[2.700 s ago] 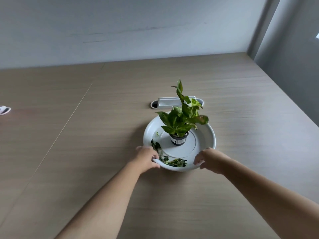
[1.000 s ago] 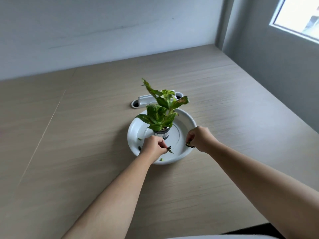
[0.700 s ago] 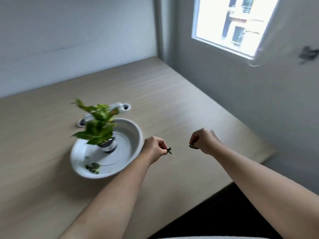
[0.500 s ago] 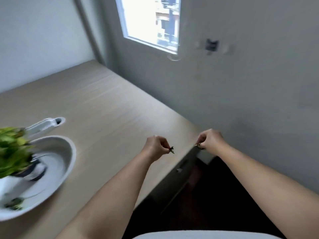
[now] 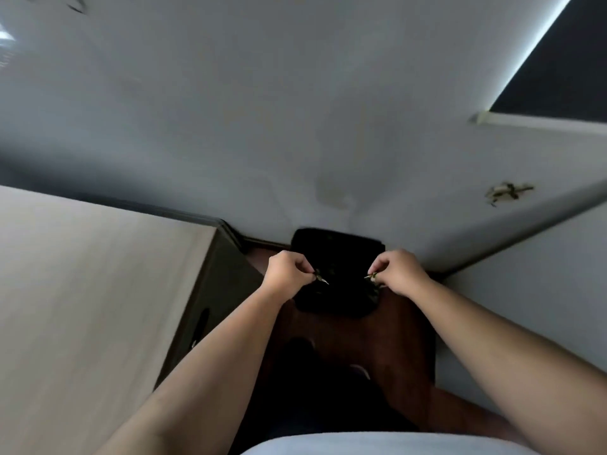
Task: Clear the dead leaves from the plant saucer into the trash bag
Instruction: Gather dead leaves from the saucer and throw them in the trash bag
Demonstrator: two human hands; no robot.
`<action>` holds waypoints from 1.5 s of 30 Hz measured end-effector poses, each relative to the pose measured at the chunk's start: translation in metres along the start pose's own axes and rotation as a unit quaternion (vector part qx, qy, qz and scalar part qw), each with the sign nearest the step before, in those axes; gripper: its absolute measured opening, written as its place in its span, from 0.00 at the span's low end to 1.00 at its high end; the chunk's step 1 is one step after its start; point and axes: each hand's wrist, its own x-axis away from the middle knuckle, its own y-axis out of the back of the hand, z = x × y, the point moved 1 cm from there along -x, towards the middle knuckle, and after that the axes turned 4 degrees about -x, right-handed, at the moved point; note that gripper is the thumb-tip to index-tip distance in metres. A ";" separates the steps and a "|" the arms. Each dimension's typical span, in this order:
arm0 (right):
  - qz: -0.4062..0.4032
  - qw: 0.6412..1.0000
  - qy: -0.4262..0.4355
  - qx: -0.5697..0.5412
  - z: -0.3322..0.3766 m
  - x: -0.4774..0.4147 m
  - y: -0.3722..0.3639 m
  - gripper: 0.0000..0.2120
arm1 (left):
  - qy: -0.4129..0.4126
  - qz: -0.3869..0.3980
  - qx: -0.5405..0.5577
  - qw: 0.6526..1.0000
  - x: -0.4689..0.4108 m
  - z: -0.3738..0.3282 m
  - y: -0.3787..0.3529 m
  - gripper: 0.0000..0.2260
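Nearest me, both forearms reach out over the dark floor; left hand (image 5: 285, 272) is pinched tight on a dead leaf scrap (image 5: 321, 278), right hand (image 5: 399, 272) likewise on another leaf bit (image 5: 371, 276); both sit directly above the black trash bag (image 5: 335, 300) beside the desk (image 5: 82, 290), w/ grey wall (image 5: 295, 110) beyond; I'd judge this load is ready to drop, not yet released; saucer is out of view, so I can't tell what's left; no labels or writing legible.
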 end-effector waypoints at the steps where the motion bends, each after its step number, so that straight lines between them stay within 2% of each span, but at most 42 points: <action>1: 0.003 1.000 -0.012 -0.009 -0.007 -0.008 -0.006 0.07 | 0.010 0.009 0.003 1.000 -0.011 0.003 -0.010 0.04; 4: -0.012 0.998 -0.044 -0.053 -0.021 -0.031 -0.022 0.13 | 0.050 0.023 0.015 0.998 -0.043 0.011 -0.034 0.05; 8: -0.056 0.985 -0.087 -0.140 -0.022 -0.065 -0.037 0.06 | 0.079 0.027 0.028 0.996 -0.087 0.010 -0.051 0.02; 10: -0.040 0.978 -0.115 -0.168 -0.022 -0.079 -0.042 0.11 | 0.076 0.044 0.031 0.996 -0.104 0.008 -0.056 0.08; 12: -0.021 0.975 -0.143 -0.167 -0.023 -0.086 -0.043 0.16 | 0.065 0.085 0.002 0.994 -0.112 0.006 -0.059 0.17; 14: -0.023 0.975 -0.153 -0.158 -0.027 -0.086 -0.042 0.16 | 0.049 0.106 -0.028 0.993 -0.115 0.006 -0.056 0.20; 20: -0.005 0.983 -0.142 -0.120 -0.023 -0.066 -0.033 0.14 | 0.036 0.122 -0.063 0.990 -0.101 0.013 -0.036 0.14; 26: 0.031 0.994 -0.048 -0.089 0.016 -0.045 -0.016 0.10 | 0.038 0.063 -0.048 0.996 -0.060 0.006 0.006 0.11; 31: 0.046 0.996 0.054 -0.057 0.076 -0.016 -0.013 0.12 | 0.037 -0.047 -0.007 0.998 0.004 0.010 0.060 0.09; 35: 0.057 0.987 0.149 -0.020 0.144 0.014 -0.033 0.13 | 0.078 -0.145 0.044 0.985 0.067 0.040 0.109 0.06; 39: 0.115 0.957 0.264 0.029 0.219 0.067 -0.080 0.09 | 0.146 -0.242 0.061 0.957 0.152 0.096 0.154 0.07; 45: 0.227 0.879 0.405 0.108 0.291 0.170 -0.179 0.10 | 0.282 -0.343 0.104 0.890 0.294 0.196 0.168 0.07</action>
